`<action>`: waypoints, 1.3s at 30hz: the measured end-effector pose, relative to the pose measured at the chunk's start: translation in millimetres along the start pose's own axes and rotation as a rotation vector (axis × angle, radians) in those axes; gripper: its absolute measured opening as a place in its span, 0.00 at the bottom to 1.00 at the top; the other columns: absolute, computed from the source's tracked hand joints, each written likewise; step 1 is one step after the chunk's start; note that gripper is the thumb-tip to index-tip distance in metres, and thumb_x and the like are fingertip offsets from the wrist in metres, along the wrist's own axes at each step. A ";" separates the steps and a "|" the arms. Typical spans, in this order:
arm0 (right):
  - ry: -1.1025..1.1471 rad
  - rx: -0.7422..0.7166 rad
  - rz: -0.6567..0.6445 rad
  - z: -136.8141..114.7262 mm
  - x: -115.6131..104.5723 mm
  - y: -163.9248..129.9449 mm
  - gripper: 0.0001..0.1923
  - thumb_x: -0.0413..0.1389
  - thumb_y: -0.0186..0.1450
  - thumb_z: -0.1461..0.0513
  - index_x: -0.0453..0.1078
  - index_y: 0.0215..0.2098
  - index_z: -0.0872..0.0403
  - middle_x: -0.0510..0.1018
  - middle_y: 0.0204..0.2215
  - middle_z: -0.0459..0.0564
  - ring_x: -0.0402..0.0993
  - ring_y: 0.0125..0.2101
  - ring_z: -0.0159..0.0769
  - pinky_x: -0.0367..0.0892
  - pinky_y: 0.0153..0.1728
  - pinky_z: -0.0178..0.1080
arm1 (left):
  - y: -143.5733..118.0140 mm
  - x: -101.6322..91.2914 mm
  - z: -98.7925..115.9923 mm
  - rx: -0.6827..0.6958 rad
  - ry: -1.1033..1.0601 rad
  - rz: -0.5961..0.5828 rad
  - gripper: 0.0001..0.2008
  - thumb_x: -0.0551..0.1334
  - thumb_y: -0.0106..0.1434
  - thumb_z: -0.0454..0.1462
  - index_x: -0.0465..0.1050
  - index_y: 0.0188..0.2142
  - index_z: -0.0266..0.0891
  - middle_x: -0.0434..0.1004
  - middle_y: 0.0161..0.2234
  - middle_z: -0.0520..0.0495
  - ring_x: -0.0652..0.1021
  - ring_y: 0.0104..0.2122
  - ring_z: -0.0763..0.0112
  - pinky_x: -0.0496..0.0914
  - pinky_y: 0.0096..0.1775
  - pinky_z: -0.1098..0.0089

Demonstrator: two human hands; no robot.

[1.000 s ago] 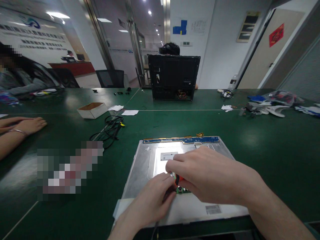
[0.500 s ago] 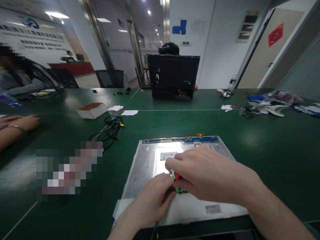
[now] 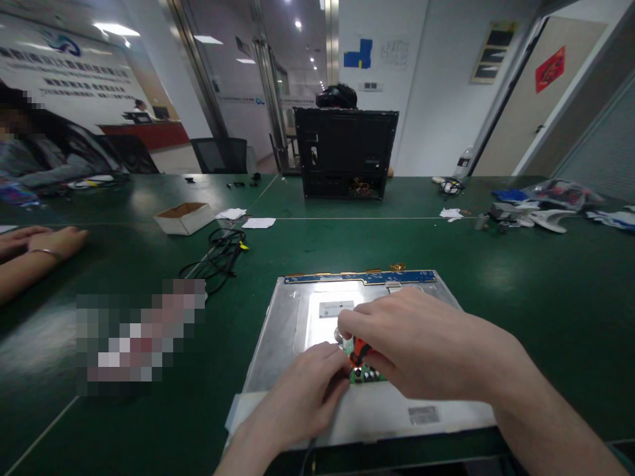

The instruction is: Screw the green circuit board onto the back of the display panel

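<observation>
A silver display panel lies flat on the green table, its back facing up. Along its far edge runs a blue circuit strip. Near the panel's middle a small green circuit board shows partly under my hands. My right hand is closed from above on an orange-and-black screwdriver, its tip hidden at the board. Beside the board's left edge my left hand has its fingertips pinched together; what they grip is hidden. A dark cable comes out below my left hand.
Beyond the panel stands a black monitor housing. Left of it are a small open box, white papers and coiled black cables. Another person's hands rest at the left. Plastic bags lie far right.
My right hand has shifted slightly right with the screwdriver, so more of its orange handle and of the green board shows. My left hand stays nearly in place.
</observation>
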State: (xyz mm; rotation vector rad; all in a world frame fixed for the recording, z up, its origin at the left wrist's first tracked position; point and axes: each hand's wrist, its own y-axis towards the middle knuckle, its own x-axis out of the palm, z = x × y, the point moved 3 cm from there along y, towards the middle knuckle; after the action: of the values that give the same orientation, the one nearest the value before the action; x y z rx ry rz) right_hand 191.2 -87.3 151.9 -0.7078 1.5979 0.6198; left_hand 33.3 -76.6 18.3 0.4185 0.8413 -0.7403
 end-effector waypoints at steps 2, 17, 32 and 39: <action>-0.018 0.020 0.000 0.5 -0.1 -0.1 0.05 0.56 0.64 0.65 0.65 0.38 0.53 0.77 0.30 0.46 0.71 0.27 0.35 0.48 0.24 0.38 | -0.2 -0.1 0.2 0.007 -0.005 -0.012 0.08 0.56 0.63 0.29 0.70 0.39 0.40 0.75 0.39 0.45 0.74 0.39 0.61 0.69 0.42 0.65; -0.013 -0.010 -0.017 -3.1 0.3 3.6 0.06 0.56 0.64 0.66 0.64 0.39 0.53 0.76 0.32 0.47 0.68 0.28 0.33 0.49 0.23 0.37 | 1.5 -0.8 1.4 0.017 -0.028 -0.007 0.09 0.56 0.64 0.32 0.71 0.42 0.41 0.76 0.39 0.45 0.75 0.41 0.59 0.70 0.44 0.63; 0.004 0.014 -0.041 -4.4 -2.1 4.0 0.06 0.57 0.62 0.65 0.65 0.38 0.54 0.76 0.33 0.48 0.70 0.28 0.34 0.50 0.23 0.37 | 0.7 -0.5 1.3 0.021 -0.025 0.016 0.08 0.56 0.64 0.32 0.71 0.41 0.41 0.76 0.39 0.45 0.74 0.40 0.59 0.70 0.43 0.63; -0.012 0.002 0.003 -3.1 -0.4 2.9 0.04 0.54 0.63 0.66 0.64 0.37 0.53 0.75 0.30 0.47 0.68 0.26 0.34 0.48 0.22 0.38 | 0.9 -2.1 3.9 0.013 -0.005 0.008 0.08 0.55 0.62 0.31 0.70 0.38 0.41 0.74 0.38 0.45 0.74 0.39 0.60 0.70 0.42 0.64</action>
State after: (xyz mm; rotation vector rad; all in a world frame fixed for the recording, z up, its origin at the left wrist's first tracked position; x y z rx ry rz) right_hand 187.0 -87.5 152.8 -0.6990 1.5889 0.6235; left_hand 35.0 -77.5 22.4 0.4312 0.8299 -0.7397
